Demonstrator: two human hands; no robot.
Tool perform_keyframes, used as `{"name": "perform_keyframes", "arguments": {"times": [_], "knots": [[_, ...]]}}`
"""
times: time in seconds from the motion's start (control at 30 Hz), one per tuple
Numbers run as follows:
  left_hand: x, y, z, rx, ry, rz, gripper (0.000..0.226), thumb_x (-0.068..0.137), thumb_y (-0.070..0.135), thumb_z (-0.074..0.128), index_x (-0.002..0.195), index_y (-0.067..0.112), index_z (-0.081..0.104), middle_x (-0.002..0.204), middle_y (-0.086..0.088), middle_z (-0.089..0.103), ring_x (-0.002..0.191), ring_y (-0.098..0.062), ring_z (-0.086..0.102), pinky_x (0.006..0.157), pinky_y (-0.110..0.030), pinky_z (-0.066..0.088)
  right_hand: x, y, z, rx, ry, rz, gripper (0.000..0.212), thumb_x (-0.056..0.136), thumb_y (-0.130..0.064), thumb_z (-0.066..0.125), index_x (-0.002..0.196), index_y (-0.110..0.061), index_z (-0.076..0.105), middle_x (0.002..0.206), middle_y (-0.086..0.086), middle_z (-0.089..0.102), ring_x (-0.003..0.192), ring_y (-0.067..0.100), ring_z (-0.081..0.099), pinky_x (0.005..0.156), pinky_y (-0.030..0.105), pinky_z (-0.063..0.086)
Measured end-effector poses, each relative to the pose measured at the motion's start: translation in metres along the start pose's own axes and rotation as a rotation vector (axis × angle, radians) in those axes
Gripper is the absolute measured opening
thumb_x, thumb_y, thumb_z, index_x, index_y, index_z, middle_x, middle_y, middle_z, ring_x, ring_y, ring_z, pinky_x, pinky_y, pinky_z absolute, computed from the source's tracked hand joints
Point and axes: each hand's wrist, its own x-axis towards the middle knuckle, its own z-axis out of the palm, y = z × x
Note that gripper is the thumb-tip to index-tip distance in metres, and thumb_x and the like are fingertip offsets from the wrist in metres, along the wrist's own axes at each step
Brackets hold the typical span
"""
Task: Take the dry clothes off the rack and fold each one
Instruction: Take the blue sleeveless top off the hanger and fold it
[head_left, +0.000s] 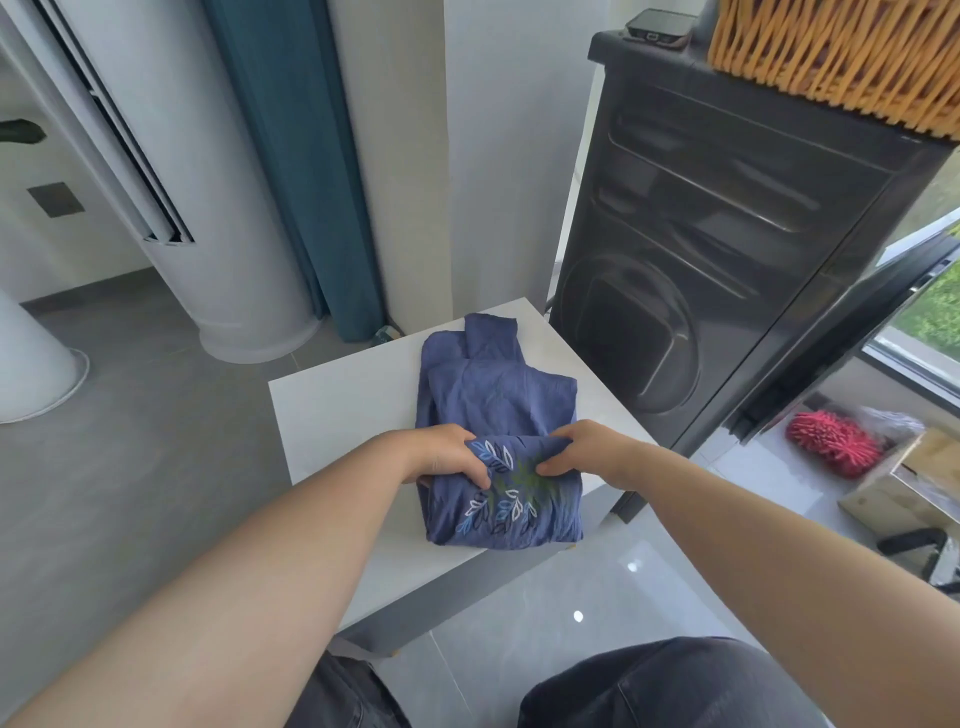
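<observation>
A blue garment (498, 395) with an embroidered leaf pattern lies partly folded on a small white table (332, 415). Its near part is doubled over, pattern side up. My left hand (447, 454) grips the left end of that folded edge, thumb on top of the cloth. My right hand (584, 449) grips the right end of the same edge, fingers curled into the fabric. The far part of the garment lies flat toward the table's back corner. No drying rack is in view.
A dark washing machine (727, 249) stands right behind the table, with a wicker basket (841, 57) on top. A white cylindrical unit (218, 208) and a teal curtain (301, 171) are at the left. A red mop head (831, 449) and a cardboard box (914, 483) lie on the floor at right.
</observation>
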Motion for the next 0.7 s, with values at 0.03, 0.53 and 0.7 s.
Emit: {"name": "perform_keyframes", "arguments": {"times": [0.03, 0.53, 0.7], "knots": [[-0.003, 0.001, -0.001, -0.066, -0.042, -0.023, 0.025, 0.075, 0.007, 0.071, 0.099, 0.013, 0.066, 0.104, -0.011, 0.070, 0.096, -0.027, 0.067, 0.093, -0.040, 0.052, -0.002, 0.000, -0.004, 0.052, -0.050, -0.004, 0.030, 0.080, 0.001, 0.070, 0.110, 0.000, 0.067, 0.113, 0.013, 0.067, 0.101, 0.026, 0.063, 0.095, 0.033, 0.049], [0.006, 0.010, -0.039, -0.306, 0.020, 0.016, 0.027, 0.083, 0.008, 0.069, 0.107, 0.018, 0.064, 0.108, -0.010, 0.069, 0.093, -0.023, 0.066, 0.091, -0.038, 0.052, 0.021, -0.036, -0.029, 0.162, -0.154, 0.006, 0.016, 0.087, 0.006, 0.059, 0.095, -0.008, 0.063, 0.100, 0.014, 0.066, 0.099, 0.033, 0.062, 0.096, 0.046, 0.048], [0.026, 0.013, -0.059, -0.364, 0.296, 0.061, 0.037, 0.080, 0.013, 0.072, 0.115, 0.014, 0.060, 0.109, -0.010, 0.066, 0.094, -0.024, 0.064, 0.093, -0.038, 0.049, 0.047, -0.062, -0.023, 0.131, 0.128, -0.127, 0.016, 0.083, -0.001, 0.068, 0.097, -0.007, 0.063, 0.098, 0.015, 0.063, 0.091, 0.030, 0.061, 0.093, 0.046, 0.051]]}}
